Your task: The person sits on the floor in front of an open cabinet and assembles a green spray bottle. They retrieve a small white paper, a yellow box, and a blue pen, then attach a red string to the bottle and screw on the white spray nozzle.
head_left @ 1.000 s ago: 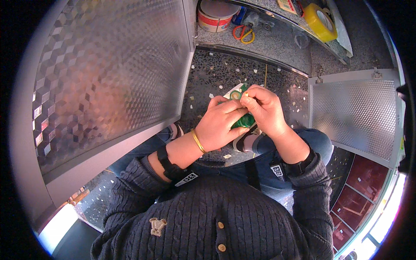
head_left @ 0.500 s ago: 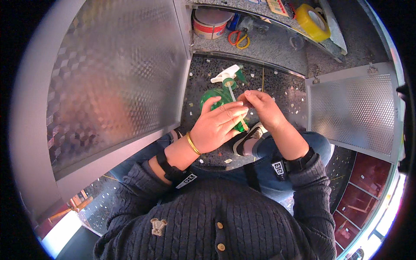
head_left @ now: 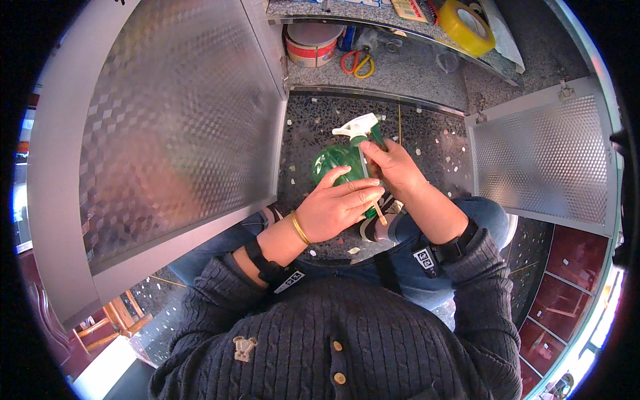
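My left hand [head_left: 341,205] is closed around a see-through green bottle [head_left: 331,162], its fingers lying across the bottle's side. A bit of the bottle also shows below the fingers. My right hand [head_left: 398,171] grips a white and green trigger spray head [head_left: 357,125] just under its top, the thumb against the green collar. From the collar a thin dip tube [head_left: 381,213] runs down past my left fingertips to a tan lower end. Those fingertips hide part of the tube. The spray head's nozzle points left.
A frosted panel door [head_left: 183,147] stands open at the left, a smaller one [head_left: 540,157] at the right. On the stone shelf sit a round tub [head_left: 311,48] and scissors [head_left: 358,65]. Yellow tape [head_left: 467,28] lies above. Below my hands is a speckled floor [head_left: 307,120].
My right hand has moved from beside the tube up to the spray head and closed on it. The spray head and tube have shifted slightly toward me; my left hand stays on the bottle.
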Tool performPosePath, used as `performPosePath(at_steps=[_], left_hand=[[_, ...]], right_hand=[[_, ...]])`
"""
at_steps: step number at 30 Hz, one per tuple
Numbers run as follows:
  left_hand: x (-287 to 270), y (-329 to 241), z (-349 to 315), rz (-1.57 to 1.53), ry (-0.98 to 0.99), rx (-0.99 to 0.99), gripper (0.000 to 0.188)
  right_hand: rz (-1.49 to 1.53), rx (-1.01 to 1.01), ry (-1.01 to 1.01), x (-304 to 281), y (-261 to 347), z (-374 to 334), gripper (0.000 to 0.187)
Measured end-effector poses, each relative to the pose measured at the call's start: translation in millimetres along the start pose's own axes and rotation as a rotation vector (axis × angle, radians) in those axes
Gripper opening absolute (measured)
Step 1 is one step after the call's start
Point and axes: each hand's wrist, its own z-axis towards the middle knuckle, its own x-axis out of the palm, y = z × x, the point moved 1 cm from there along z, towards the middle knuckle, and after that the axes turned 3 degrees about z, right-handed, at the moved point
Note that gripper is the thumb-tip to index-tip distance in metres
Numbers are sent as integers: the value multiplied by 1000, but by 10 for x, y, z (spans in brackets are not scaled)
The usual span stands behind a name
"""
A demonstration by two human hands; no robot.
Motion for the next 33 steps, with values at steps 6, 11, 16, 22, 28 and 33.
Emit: performPosePath(at_steps=[6,11,16,22,28,33], left_hand=[[17,-29,-13,-62,72,16,37],[22,-26,-18,-70,98,39,43],[-35,-11,-13,-50,44,-22,44],[51,137,-69,-223,-126,-468,35],[247,246,-166,-488,0,-581,33],[310,290,-204,-560,39,-594,35]], right_hand=[[111,73,-16,-83,11,103,42],[122,43,-69,-98,-22,120,33],[297,-111,-34,-110,56,125,24],[420,-711,-214,-233,437,-106,18],[282,-1007,-219,-94,504,-339,29],[116,-1044,-234,-94,484,-401,34]])
